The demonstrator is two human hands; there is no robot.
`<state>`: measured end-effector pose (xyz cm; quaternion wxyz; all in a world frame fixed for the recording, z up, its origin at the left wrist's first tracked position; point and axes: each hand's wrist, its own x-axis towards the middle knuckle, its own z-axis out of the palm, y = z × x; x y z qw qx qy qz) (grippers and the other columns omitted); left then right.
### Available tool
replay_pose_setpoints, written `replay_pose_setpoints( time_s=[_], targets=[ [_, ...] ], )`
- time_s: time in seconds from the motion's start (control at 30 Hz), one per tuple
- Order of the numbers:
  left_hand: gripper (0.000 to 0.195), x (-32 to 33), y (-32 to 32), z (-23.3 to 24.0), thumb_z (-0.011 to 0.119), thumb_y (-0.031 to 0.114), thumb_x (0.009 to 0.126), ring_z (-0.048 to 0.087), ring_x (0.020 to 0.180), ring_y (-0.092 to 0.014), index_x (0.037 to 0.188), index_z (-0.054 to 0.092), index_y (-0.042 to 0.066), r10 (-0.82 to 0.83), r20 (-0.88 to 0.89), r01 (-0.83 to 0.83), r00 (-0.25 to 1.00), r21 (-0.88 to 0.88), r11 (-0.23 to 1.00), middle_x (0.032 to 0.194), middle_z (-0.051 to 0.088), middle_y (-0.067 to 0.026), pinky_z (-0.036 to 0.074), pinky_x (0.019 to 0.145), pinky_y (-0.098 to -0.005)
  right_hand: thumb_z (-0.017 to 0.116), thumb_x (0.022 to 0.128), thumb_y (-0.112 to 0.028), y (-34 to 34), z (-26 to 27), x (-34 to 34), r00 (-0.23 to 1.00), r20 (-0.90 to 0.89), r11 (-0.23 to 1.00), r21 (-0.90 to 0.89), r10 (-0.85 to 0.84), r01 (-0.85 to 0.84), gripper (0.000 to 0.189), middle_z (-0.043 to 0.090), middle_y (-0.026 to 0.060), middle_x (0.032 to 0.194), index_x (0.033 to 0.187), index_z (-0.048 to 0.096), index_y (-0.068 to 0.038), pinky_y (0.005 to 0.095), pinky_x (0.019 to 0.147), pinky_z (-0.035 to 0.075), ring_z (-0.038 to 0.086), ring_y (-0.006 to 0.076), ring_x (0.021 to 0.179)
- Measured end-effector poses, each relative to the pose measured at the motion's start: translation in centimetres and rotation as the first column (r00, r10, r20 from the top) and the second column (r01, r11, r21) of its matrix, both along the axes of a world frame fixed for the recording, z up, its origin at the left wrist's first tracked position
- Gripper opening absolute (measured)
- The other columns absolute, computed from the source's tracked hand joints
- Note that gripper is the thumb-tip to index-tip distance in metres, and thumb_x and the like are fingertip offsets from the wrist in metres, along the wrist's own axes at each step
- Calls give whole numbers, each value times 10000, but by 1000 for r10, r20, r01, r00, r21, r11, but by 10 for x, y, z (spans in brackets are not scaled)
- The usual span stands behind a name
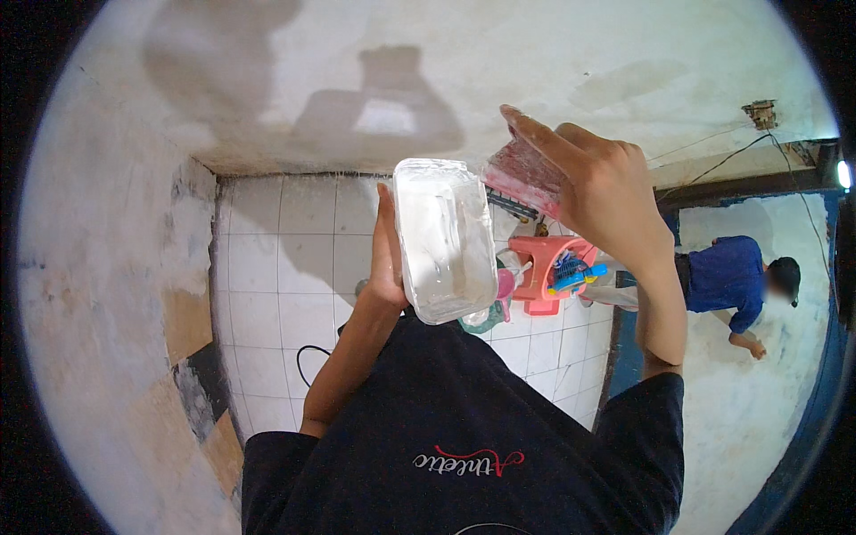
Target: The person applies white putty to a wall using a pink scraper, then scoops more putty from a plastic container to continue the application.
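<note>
My left hand (386, 267) holds a clear plastic container (488, 267) from its left side, tilted so that its inside faces me. White paste (428, 247) coats the bottom and walls of the container. In my right hand (605, 184) is a flat reddish spreader (525, 170), smeared with whitish residue. My index finger stretches along its upper edge. The spreader is just right of the container's upper corner, in front of the plastered wall (501, 60). My right palm and most of my left fingers are hidden.
A pink plastic stool (535, 257) bearing a blue and yellow object (578, 277) stands on the white tiled floor (307, 261). At right, a person in a blue shirt (725, 274) reaches toward another wall. Wires (719, 164) hang from a wall hole (761, 115). A black cable (301, 358) loops at left.
</note>
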<state>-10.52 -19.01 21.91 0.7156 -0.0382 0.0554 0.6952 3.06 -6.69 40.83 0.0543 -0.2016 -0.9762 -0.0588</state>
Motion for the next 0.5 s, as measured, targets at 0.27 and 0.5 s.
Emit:
replay_pose_setpoints(
  time_s=[0.27, 0.5],
  targets=[
    [818, -1, -2, 3, 322, 712, 917, 587, 1144, -292, 1416, 390, 68, -1, -63, 1, 998, -1, 1000, 1303, 556, -149, 469, 992, -472, 623, 759, -131, 0, -17, -21, 992, 116, 988, 143, 43, -60, 528, 635, 79, 780, 1286, 593, -138, 360, 548, 499, 656, 249, 637],
    [820, 2, 0, 5, 257, 723, 925, 597, 1125, -276, 1410, 401, 77, -9, -133, 2, 991, -54, 999, 1282, 566, -142, 485, 968, -458, 639, 695, -44, -13, -30, -29, 987, 157, 979, 194, 39, -70, 628, 618, 87, 757, 1316, 576, -110, 329, 537, 489, 652, 240, 629]
  ],
)
